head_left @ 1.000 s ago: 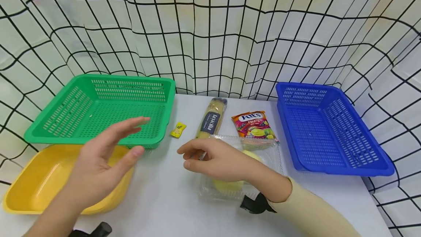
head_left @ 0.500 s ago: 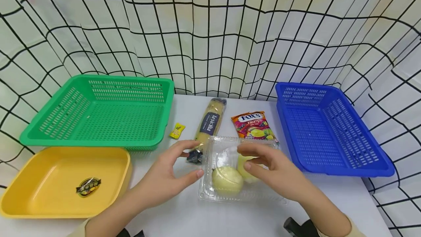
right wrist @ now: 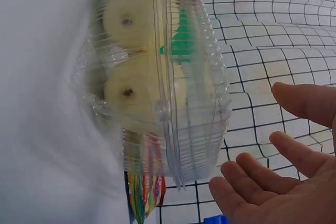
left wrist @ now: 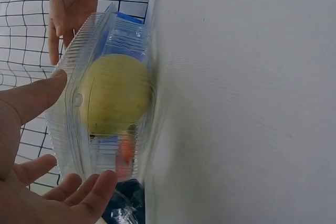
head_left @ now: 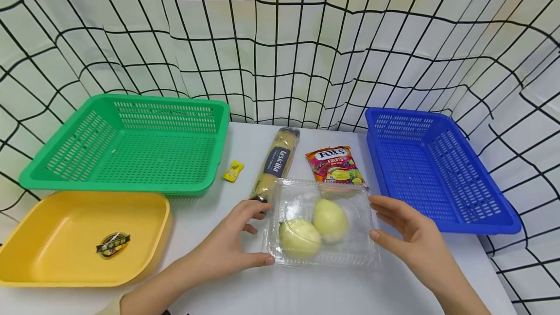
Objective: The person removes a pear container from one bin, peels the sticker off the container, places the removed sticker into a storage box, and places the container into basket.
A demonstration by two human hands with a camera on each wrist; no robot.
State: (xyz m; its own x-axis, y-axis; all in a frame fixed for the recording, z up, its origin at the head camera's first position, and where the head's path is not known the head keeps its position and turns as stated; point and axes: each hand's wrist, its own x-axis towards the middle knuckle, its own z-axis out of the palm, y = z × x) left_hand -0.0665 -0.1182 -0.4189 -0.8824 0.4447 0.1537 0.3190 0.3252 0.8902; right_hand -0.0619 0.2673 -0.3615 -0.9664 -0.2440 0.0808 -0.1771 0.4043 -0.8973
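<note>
A clear plastic clamshell box (head_left: 350, 252) lies on the white table with two pale yellow-green round fruits (head_left: 300, 237) inside. My left hand (head_left: 227, 242) is at the box's left side, thumb and fingers spread, with the fingertips right at its edge. On the opposite side my right hand (head_left: 407, 237) stands with fingers extended beside the box's right edge. In the right wrist view a gap shows between the right fingers and the box (right wrist: 194, 129). The left wrist view shows the left thumb overlapping the lid of the box (left wrist: 71, 156).
Behind the box lie a spaghetti pack (head_left: 276, 159), a FOX'S candy bag (head_left: 336, 165) and a small yellow candy (head_left: 234, 171). A green basket (head_left: 210, 159) stands back left, a yellow basin (head_left: 153, 252) holding a dark wrapped item (head_left: 113, 245) front left, and a blue basket (head_left: 385, 174) right.
My left hand has moved right from over the yellow basin to the box's left side. The right hand has gone from above the box to its right side. The box stays in place.
</note>
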